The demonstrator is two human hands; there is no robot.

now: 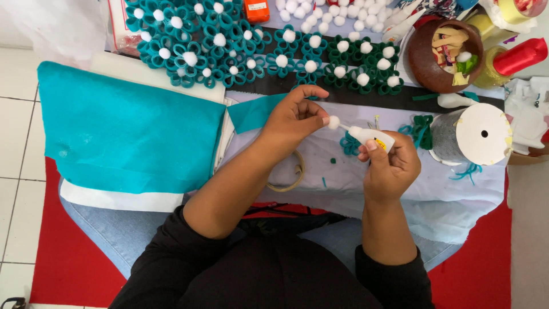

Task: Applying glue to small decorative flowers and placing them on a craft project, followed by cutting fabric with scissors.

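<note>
Large teal felt sheet (128, 137) spread at left of frame. Rows of teal and green felt flowers (251, 48) with white centres laid along upper edge. White spool (477, 134) seen at right, brown bowl (443, 54) at upper right. Left hand (294, 120) at centre, fingers pinched on white pom-pom (333, 122). Right hand (389, 166) closed around small white glue bottle (372, 137), nozzle held against pom-pom.
</note>
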